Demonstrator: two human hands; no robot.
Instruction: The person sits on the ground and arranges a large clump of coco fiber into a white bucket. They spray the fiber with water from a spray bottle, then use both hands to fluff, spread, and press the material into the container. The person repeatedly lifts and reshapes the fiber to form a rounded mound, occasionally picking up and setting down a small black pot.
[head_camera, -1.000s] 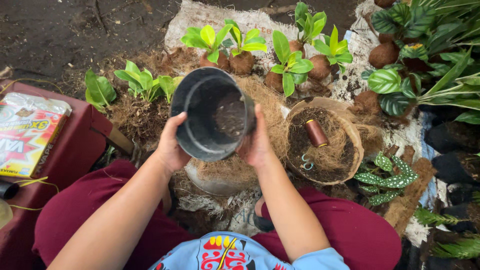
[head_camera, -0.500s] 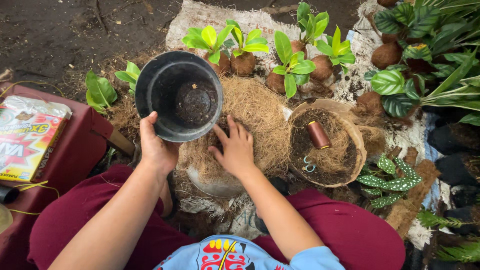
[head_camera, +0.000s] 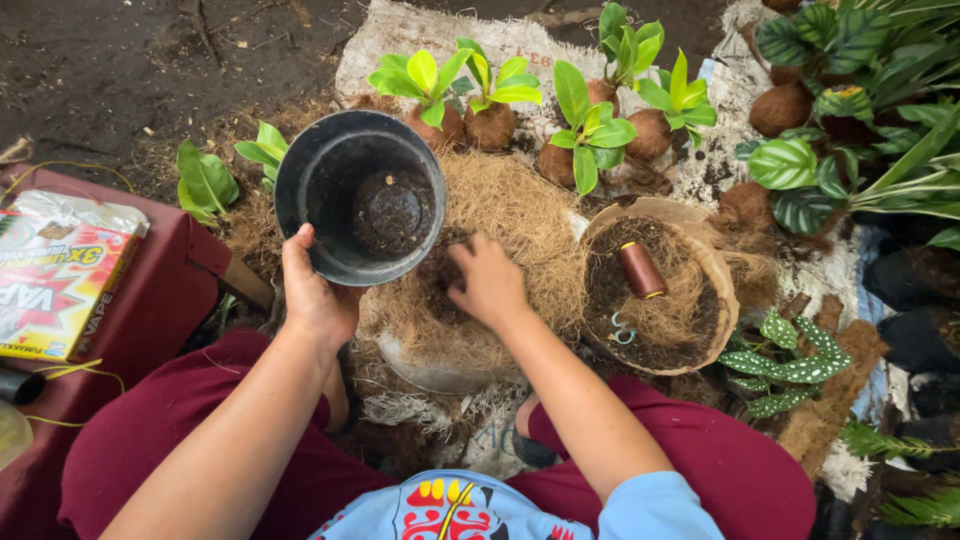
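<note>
The black plastic pot (head_camera: 360, 197) is held up off the ground by the left hand (head_camera: 315, 295), which grips its near rim with the thumb hooked over the edge; the pot tilts toward the camera so its inside shows, with a clump of dark soil stuck at the bottom. Just to the right of that hand, the right hand (head_camera: 488, 280) lies palm down on a mound of brown coconut fibre (head_camera: 510, 215), fingers bent and pressing into a dark patch of soil at the fibre's near edge, holding nothing that can be made out. The fibre mound sits in a pale bowl (head_camera: 430, 370) whose rim shows below the two hands. Right of the right hand stands a round basket (head_camera: 715, 290) lined with fibre and soil, with a brown spool of thread (head_camera: 641, 269) lying in it. Beyond both hands, a row of small green-leaved plants with fibre-wrapped root balls (head_camera: 590, 130) rests on a white sack (head_camera: 400, 40). Left of the left hand, a printed red and yellow packet (head_camera: 55, 275) lies on a dark red box (head_camera: 150, 320).
</note>
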